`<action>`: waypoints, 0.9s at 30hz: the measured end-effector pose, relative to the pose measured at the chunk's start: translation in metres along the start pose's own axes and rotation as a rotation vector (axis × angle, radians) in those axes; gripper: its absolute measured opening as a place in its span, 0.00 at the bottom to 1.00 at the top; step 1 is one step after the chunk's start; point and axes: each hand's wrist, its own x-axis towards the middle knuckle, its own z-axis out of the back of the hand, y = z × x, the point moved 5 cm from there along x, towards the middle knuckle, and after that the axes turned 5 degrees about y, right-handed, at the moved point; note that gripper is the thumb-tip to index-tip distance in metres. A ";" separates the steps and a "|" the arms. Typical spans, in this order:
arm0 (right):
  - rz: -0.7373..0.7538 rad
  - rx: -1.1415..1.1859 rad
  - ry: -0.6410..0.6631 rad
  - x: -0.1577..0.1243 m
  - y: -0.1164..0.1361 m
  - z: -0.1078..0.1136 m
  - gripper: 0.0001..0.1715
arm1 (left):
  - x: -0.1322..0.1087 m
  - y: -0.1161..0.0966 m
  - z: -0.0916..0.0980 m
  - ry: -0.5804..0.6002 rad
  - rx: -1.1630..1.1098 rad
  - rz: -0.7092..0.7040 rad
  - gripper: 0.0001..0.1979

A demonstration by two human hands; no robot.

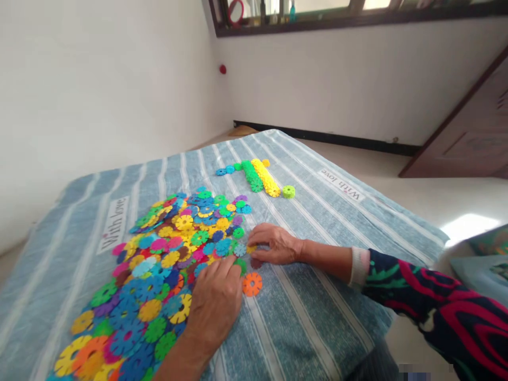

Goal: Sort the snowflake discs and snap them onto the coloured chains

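A wide heap of flat plastic snowflake discs (159,264) in many colours covers the left half of a striped blue mattress (317,317). My left hand (216,301) lies palm down on the heap's right edge, fingers together, fingertips on a green disc (240,264). My right hand (273,244) comes in from the right, its fingers curled and pinching a small yellow disc (251,248) at the heap's edge. An orange disc (252,284) lies alone just right of my left hand.
Farther back lie a green row (251,176) and a yellow row (266,178) of joined discs, with a few blue discs (225,170) and a lime disc (288,191) beside them. White walls stand behind, a dark wooden door (468,127) at right.
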 end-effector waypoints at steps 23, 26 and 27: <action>0.133 -0.355 0.187 -0.009 0.023 -0.007 0.23 | 0.010 0.022 -0.006 -0.013 -0.373 -0.021 0.12; 0.139 -0.354 0.184 -0.007 0.026 -0.009 0.24 | 0.010 0.023 -0.010 -0.008 -0.405 0.010 0.15; 0.137 -0.353 0.188 -0.006 0.027 -0.011 0.24 | 0.010 0.023 -0.011 -0.011 -0.417 0.020 0.16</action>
